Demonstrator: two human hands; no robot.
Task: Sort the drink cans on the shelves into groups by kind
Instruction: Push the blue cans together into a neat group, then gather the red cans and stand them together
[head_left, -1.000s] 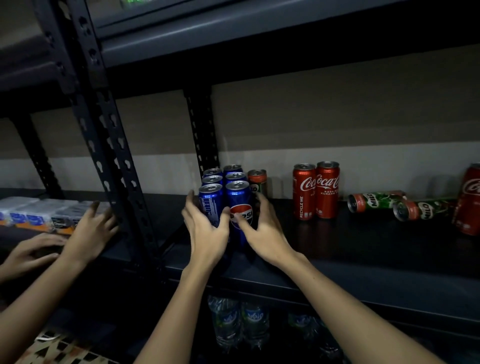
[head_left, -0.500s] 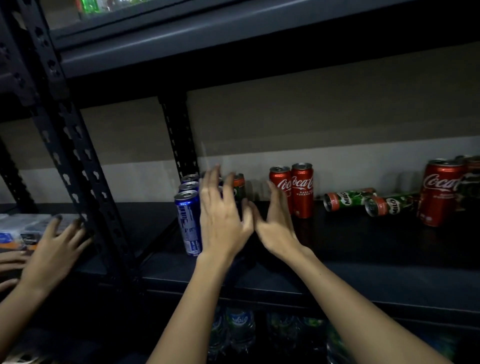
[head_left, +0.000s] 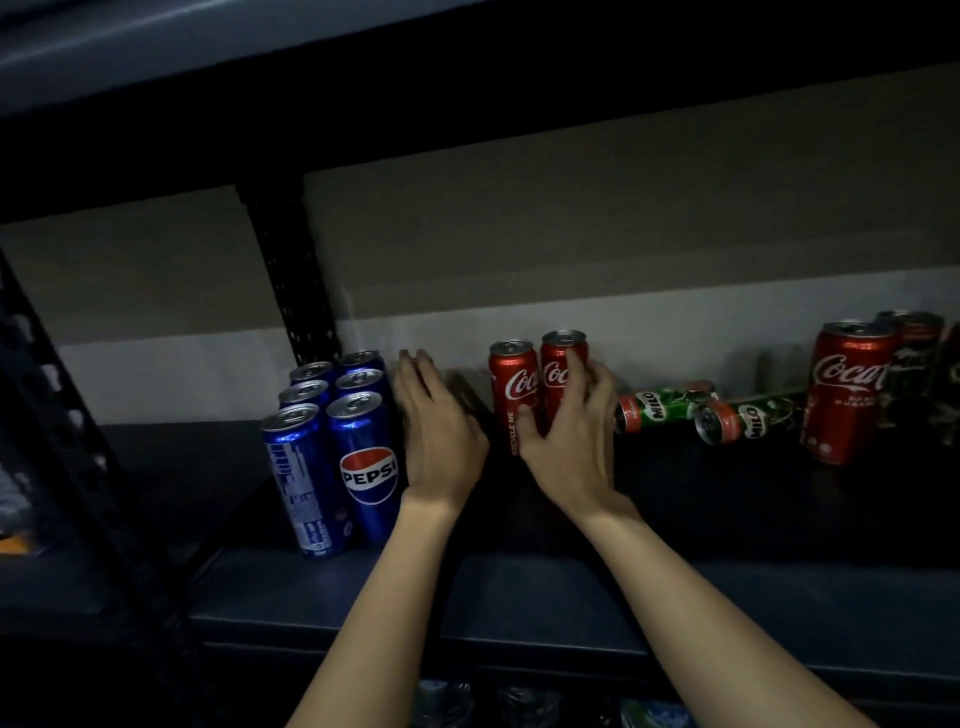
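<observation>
Head view shows our right hand (head_left: 571, 436) curled round the two upright Coca-Cola cans (head_left: 537, 387), thumb on the near can, fingers wrapped over the far one. Our left hand (head_left: 441, 431) is spread flat, holding nothing, just beside the Pepsi block (head_left: 332, 447); whatever lies behind it is hidden. We judge the step is gathering the colas. We should squeeze both cans as one, low on their bodies, and slide rather than lift. Beyond our fingertips lie two toppled Milo cans (head_left: 701, 408); further off stands another Coca-Cola can (head_left: 847, 389).
</observation>
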